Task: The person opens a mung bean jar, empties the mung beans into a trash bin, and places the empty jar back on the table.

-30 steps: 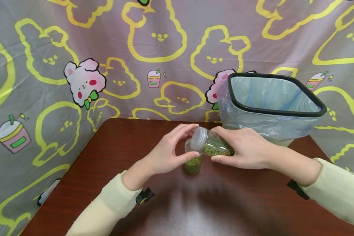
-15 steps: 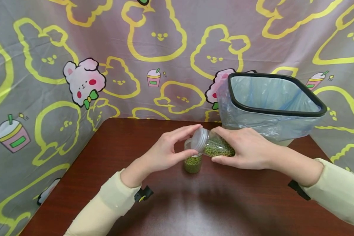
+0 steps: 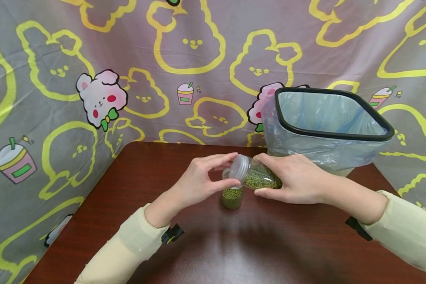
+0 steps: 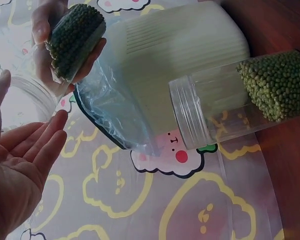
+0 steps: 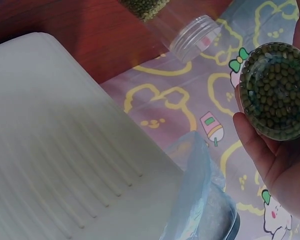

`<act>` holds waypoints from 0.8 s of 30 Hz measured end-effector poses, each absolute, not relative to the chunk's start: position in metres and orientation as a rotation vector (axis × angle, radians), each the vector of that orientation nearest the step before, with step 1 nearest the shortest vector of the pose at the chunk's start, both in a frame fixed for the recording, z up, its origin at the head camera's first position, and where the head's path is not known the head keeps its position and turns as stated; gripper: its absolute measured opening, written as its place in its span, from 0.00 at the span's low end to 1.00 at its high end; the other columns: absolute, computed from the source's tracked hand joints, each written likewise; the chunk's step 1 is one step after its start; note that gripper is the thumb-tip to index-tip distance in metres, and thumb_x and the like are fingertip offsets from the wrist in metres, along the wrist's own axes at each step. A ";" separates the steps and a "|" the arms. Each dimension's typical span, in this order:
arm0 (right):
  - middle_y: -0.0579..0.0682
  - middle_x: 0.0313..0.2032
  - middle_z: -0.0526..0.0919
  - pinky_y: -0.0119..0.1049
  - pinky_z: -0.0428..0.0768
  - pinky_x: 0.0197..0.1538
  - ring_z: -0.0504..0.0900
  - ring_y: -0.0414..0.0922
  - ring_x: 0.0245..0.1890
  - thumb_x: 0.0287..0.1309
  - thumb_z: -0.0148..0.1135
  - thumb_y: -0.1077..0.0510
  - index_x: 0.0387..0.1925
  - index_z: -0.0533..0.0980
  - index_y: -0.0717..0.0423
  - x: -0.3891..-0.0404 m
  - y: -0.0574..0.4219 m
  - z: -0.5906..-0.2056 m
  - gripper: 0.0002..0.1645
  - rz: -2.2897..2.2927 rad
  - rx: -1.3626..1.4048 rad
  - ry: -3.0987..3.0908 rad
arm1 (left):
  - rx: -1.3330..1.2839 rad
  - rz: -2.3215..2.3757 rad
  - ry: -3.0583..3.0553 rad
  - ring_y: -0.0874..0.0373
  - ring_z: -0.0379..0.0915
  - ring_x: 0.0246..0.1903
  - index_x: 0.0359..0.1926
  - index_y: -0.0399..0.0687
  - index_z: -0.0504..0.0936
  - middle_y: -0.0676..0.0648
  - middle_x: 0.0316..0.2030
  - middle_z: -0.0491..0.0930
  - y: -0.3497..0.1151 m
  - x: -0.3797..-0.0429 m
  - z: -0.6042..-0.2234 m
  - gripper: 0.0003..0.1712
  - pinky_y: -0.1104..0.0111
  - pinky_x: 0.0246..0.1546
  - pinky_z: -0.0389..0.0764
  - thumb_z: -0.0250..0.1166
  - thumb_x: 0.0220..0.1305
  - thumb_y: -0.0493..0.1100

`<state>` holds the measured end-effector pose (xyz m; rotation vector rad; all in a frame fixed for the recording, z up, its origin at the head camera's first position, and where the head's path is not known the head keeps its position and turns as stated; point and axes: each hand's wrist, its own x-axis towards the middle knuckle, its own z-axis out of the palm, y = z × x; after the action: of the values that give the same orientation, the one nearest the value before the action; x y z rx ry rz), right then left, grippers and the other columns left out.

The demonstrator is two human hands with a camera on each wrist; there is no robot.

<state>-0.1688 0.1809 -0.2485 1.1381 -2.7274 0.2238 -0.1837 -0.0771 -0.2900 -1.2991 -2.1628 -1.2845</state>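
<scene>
My right hand grips a clear jar part-filled with small green beans. It lies nearly on its side, its translucent ridged lid toward the left. My left hand spans that lid, thumb below and fingers above. In the left wrist view the thumb and fingertips sit at the edge of the clear end. A second jar of green beans stands upright on the table behind the left thumb, its upper part partly hidden. The left wrist view shows the standing jar's threaded mouth, without a lid.
A bin with a black rim and a blue plastic liner stands behind the right hand. The dark red-brown table meets a patterned cloth backdrop at its back edge.
The left hand's fingers have shifted slightly around the lid. The held jar stays at almost the same place and tilt. The standing jar has not moved.
</scene>
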 end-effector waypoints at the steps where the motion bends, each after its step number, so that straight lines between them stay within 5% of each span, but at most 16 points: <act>1: 0.34 0.35 0.79 0.35 0.73 0.31 0.75 0.32 0.28 0.54 0.62 0.29 0.57 0.68 0.43 -0.169 0.181 -0.249 0.36 0.224 1.138 -2.727 | -1.307 -1.296 -2.170 0.62 0.79 0.48 0.62 0.37 0.75 0.44 0.56 0.78 -0.078 -0.184 -0.290 0.38 0.69 0.49 0.77 0.77 0.50 0.38; 6: 0.35 0.36 0.79 0.35 0.73 0.31 0.75 0.32 0.28 0.54 0.62 0.29 0.57 0.68 0.43 -0.168 0.182 -0.249 0.36 0.224 1.138 -2.723 | -1.369 -1.358 -2.200 0.62 0.70 0.59 0.70 0.43 0.66 0.50 0.64 0.71 -0.082 -0.186 -0.287 0.46 0.64 0.59 0.69 0.77 0.51 0.39; 11: 0.34 0.35 0.78 0.35 0.72 0.31 0.74 0.32 0.28 0.54 0.62 0.30 0.57 0.69 0.43 -0.168 0.181 -0.249 0.36 0.224 1.143 -2.721 | -1.472 -1.345 -2.197 0.60 0.65 0.64 0.70 0.44 0.67 0.51 0.66 0.68 -0.083 -0.188 -0.286 0.43 0.63 0.62 0.66 0.75 0.53 0.37; 24: 0.35 0.36 0.79 0.34 0.72 0.30 0.74 0.32 0.28 0.54 0.62 0.29 0.58 0.69 0.44 -0.169 0.181 -0.249 0.37 0.214 1.135 -2.732 | -1.363 -1.262 -2.134 0.61 0.76 0.52 0.63 0.39 0.75 0.46 0.56 0.79 -0.079 -0.187 -0.291 0.38 0.66 0.54 0.73 0.78 0.49 0.39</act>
<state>-0.1688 0.1806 -0.2493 1.1354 -2.7320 0.2138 -0.1872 -0.0790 -0.2907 -1.3628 -2.1340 -1.2620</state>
